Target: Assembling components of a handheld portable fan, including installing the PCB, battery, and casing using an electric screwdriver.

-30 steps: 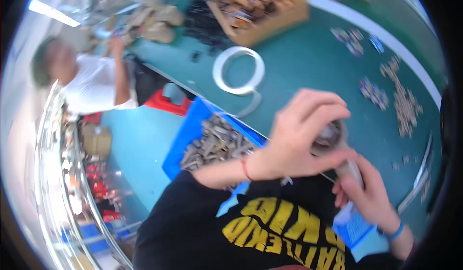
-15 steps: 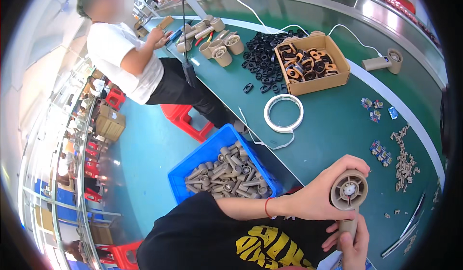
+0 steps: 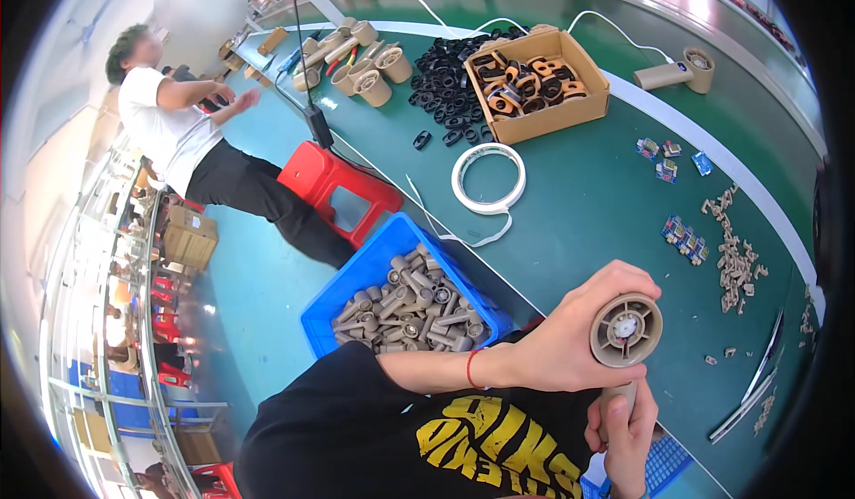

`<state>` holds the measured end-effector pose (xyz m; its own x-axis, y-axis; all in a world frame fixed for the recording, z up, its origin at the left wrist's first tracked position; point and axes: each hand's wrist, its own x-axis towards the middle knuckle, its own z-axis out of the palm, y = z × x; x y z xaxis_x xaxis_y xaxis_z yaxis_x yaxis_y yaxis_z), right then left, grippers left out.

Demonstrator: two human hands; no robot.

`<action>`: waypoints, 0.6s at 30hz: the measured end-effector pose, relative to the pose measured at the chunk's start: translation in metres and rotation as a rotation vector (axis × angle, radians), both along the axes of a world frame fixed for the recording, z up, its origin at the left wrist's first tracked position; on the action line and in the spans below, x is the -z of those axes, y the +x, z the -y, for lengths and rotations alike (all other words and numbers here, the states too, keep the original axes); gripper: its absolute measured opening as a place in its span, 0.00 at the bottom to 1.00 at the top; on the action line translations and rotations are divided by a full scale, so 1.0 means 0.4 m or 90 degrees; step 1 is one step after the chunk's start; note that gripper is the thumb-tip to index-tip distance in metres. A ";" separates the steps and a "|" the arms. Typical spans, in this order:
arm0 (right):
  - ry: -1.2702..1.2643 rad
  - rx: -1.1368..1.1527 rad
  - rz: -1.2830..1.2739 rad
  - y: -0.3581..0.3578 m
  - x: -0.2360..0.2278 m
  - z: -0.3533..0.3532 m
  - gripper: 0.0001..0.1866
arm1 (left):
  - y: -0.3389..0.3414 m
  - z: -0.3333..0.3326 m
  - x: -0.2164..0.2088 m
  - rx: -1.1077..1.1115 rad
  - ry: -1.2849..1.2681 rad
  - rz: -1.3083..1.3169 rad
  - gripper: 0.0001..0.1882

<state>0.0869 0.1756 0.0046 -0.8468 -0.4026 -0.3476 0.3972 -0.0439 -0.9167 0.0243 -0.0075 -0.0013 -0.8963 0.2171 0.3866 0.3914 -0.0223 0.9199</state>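
A beige handheld fan body [image 3: 659, 331], with a round ribbed head and a motor hub in its middle, is held near the table's front edge. My left hand [image 3: 570, 330] wraps round the head from the left and behind, thumb below it. Just underneath, my right hand [image 3: 631, 437] closes its fingers round the handle [image 3: 616, 405], and the palm hides part of it. The open ring of the head faces up toward me.
A blue bin [image 3: 312, 321] full of beige fan parts stands left of my arms. On the green table are a roll of white tape [image 3: 459, 178], a cardboard box [image 3: 557, 118] of black-and-orange parts, black rings [image 3: 436, 89], small circuit boards [image 3: 684, 239] and small beige pieces [image 3: 735, 267]. A red stool [image 3: 338, 178] stands beyond.
The view has shifted, so the table things sit further left and higher. Both hands keep their hold on the fan body. The co-worker in white has stepped back from the table, leaving the red stool in view.
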 end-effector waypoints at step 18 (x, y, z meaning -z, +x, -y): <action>-0.093 -0.021 -0.018 -0.021 -0.021 0.030 0.28 | -0.028 0.034 0.005 0.030 -0.063 0.006 0.64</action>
